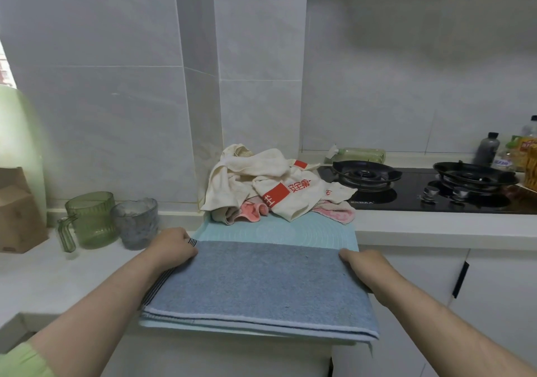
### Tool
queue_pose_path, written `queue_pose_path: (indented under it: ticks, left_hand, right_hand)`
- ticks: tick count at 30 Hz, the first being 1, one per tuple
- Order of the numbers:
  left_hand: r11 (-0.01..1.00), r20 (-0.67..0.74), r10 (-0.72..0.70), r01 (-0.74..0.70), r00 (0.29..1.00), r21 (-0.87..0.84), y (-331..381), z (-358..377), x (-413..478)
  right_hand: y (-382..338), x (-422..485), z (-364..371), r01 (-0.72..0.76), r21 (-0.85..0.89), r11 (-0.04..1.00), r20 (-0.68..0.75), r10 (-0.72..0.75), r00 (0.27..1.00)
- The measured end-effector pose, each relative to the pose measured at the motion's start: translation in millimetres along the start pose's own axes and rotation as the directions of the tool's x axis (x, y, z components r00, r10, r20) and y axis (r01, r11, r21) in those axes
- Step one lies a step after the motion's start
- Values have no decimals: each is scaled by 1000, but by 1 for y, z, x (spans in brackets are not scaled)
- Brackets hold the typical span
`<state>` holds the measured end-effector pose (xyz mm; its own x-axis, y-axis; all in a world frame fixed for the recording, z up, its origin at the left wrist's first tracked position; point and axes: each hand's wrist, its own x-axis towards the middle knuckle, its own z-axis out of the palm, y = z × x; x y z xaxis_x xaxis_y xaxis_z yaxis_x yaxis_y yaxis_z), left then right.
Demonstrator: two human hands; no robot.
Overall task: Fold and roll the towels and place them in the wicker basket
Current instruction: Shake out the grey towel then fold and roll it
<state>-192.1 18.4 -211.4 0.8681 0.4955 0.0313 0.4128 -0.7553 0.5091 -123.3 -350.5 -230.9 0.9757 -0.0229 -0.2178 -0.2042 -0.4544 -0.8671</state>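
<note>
Folded towel (258, 286) lies flat on a mat (276, 228), nearest the camera, its near edge at the mat's front edge. Left hand (174, 246) on the towel's far left corner, right hand (361, 263) on its far right corner. Behind the towel, at the mat's back against the wall, a heap of loose towels (273, 185). Left of the mat on the counter (58, 278): two pitchers (93, 220) side by side, a cardboard box (17, 211) further left. Right of the heap, a gas hob (421, 188); bottles (488, 148) behind it at far right.
</note>
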Motion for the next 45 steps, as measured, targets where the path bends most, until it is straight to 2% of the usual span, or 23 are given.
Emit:
queue_pose_path:
  ticks: [4,9,12,15,19,23,25,27,28,30,32,34,37,40,45]
  left_hand:
    - [997,-96,79,-81,992,-14,-3,-1,-1]
    - [957,-209,210,-245,955,-157,-3,-1,-14]
    - [960,-272,206,-248,940,-128,4,2,-17]
    - [978,-259,115,-156,959,-141,15,6,-8]
    - [998,-138,24,-31,990,-52,25,17,8]
    - [999,-123,18,-22,992,-32,24,30,13]
    - [996,-180,89,-82,980,46,21,27,6]
    - [936,-205,293,-236,934,261,22,22,-7]
    - [889,-151,391,-330,908,318,24,20,-16]
    - [823,82,474,-474,877,313,33,18,-36]
    - [799,306,428,-514,851,311,39,24,-53]
    - [784,410,358,-508,839,355,39,30,-60]
    - [776,446,323,-503,835,380,40,33,-63]
    - [779,466,310,-502,829,376,50,36,-68]
    - [796,446,402,-546,799,261,89,46,-71]
  right_hand:
    - [1,-13,-2,76,-32,997,113,-72,991]
    - [3,-17,-2,200,-51,979,-30,-201,979]
    - [-4,-8,-4,238,-78,968,-83,-245,966]
    - [-18,5,-9,248,-154,957,-83,-262,961]
    - [-29,27,-12,208,-239,948,-64,-229,971]
    - [-23,41,-10,149,-215,965,-47,-162,986]
    - [-16,40,-12,113,-133,985,-35,-118,992]
    - [-8,34,-17,19,-3,1000,26,-19,999]
    - [-5,30,-19,-34,58,998,74,30,997]
    - [-2,26,-23,-98,144,985,174,72,982]
    - [-1,21,-25,-124,195,973,278,66,958]
    - [0,19,-26,-112,253,961,328,24,944]
    - [-2,15,-33,-108,348,931,328,-13,945]
    - [-1,15,-43,-138,386,912,304,16,953]
    - [4,14,-71,-196,486,852,231,91,969]
